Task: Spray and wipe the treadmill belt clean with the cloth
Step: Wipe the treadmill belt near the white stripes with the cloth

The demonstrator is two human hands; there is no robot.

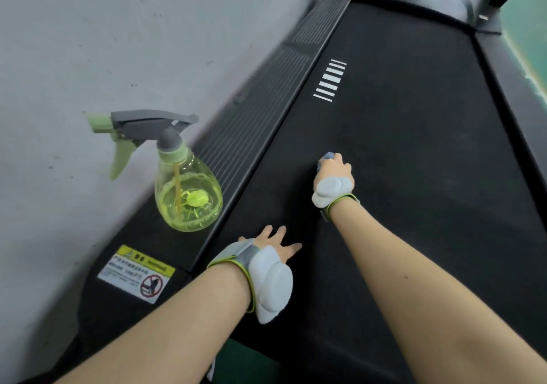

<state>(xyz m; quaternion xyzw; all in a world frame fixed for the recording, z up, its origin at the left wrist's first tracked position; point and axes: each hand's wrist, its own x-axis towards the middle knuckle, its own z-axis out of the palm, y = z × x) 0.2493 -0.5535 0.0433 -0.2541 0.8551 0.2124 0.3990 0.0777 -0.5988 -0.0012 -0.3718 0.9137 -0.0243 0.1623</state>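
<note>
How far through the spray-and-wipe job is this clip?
Spraying looks done: the spray bottle stands on the side rail. Wiping is in hand: the right hand presses the cloth on the belt; the left hand rests flat. The far belt looks unwiped.

Belt (414, 176) runs from 6 o'clock up to 12, w/ side rail (260, 111) along its left edge and wall (88, 43) left of that. Bottle (185, 182) stands upright on the rail at 9 o'clock, nozzle toward the wall. Sticker (136, 274) lies on the rail at 7, nearer than the bottle. Stripes (330, 80) sit on the belt at 12, by its left edge. Right hand (333, 176) rests on cloth (327, 157) mid-belt. Left hand (273, 247) lies flat on the belt's left edge, at 6, nearer than the right.
</note>
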